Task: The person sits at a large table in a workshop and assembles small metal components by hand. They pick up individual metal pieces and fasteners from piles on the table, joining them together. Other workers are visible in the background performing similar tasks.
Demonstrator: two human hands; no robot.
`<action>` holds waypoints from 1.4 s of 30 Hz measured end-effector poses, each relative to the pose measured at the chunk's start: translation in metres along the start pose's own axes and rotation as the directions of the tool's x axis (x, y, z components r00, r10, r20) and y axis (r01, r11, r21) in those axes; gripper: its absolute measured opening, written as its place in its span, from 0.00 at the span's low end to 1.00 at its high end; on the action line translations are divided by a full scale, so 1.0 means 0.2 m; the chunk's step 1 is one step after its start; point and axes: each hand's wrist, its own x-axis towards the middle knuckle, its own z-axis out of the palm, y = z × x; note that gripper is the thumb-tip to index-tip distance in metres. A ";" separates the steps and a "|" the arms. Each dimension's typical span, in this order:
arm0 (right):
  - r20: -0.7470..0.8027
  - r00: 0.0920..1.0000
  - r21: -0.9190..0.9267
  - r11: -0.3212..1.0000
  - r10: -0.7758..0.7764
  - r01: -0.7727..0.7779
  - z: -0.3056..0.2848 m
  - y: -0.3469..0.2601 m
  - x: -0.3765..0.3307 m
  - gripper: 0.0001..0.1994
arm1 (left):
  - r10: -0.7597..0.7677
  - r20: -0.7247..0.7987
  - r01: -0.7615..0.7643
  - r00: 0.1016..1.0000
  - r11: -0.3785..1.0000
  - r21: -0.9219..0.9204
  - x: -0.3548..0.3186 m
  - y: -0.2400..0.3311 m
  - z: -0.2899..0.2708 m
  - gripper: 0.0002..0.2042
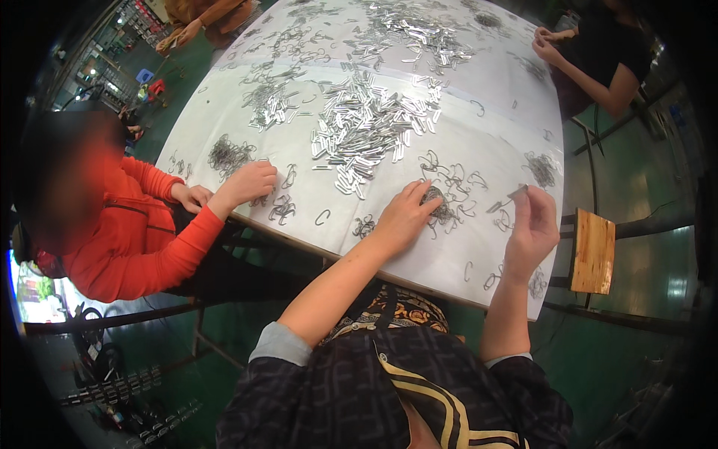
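My left hand (404, 218) lies palm down near the table's front edge, its fingers slightly apart and touching a small heap of dark curved wire pieces (441, 213). What lies under the fingertips is hidden. My right hand (532, 228) is raised over the right side of the table. Thumb and fingers there pinch a small grey metal piece (517, 192), too small to make out fully. Beyond my hands a big pile of shiny silver metal strips (366, 123) covers the middle of the white tabletop (299, 161).
At my left a person in a red jacket (161, 239) handles wire pieces next to another dark heap (230, 156). Across the table are a person in brown (213, 19) and one in black (609, 49). A wooden stool (593, 252) stands beyond the right table edge.
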 end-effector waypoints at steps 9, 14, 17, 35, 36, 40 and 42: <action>0.011 1.000 0.042 0.999 0.026 -0.027 -0.05 -0.03 0.00 0.03 | -0.210 -0.017 0.191 0.978 0.918 -0.349 0.18 -0.04 -0.20 0.09; 0.024 0.999 0.070 0.996 0.045 -0.047 -0.06 -0.02 0.00 0.03 | -0.305 -0.087 0.263 0.948 0.910 -0.321 0.20 -0.07 -0.30 0.08; 0.051 0.998 0.068 0.997 0.025 -0.028 -0.05 -0.03 0.00 0.03 | -0.272 -0.122 0.256 0.955 0.958 -0.130 0.14 -0.12 -0.24 0.06; 0.099 0.995 0.018 1.000 0.018 -0.020 -0.03 -0.06 -0.01 0.03 | 0.190 0.182 -0.217 0.965 0.965 0.147 0.07 0.00 0.08 0.19; 0.100 0.995 0.026 0.999 0.016 -0.019 -0.03 -0.06 -0.01 0.03 | 0.196 0.208 -0.234 0.958 0.957 0.171 0.05 -0.01 0.09 0.19; 0.103 0.995 0.060 0.998 0.013 -0.020 -0.03 -0.07 -0.01 0.04 | 0.232 0.200 -0.278 0.952 0.928 0.248 -0.05 0.01 0.06 0.16; 0.107 0.994 0.070 0.997 0.014 -0.022 -0.02 -0.07 -0.01 0.05 | 0.224 0.211 -0.281 0.951 0.913 0.295 -0.09 0.05 0.00 0.11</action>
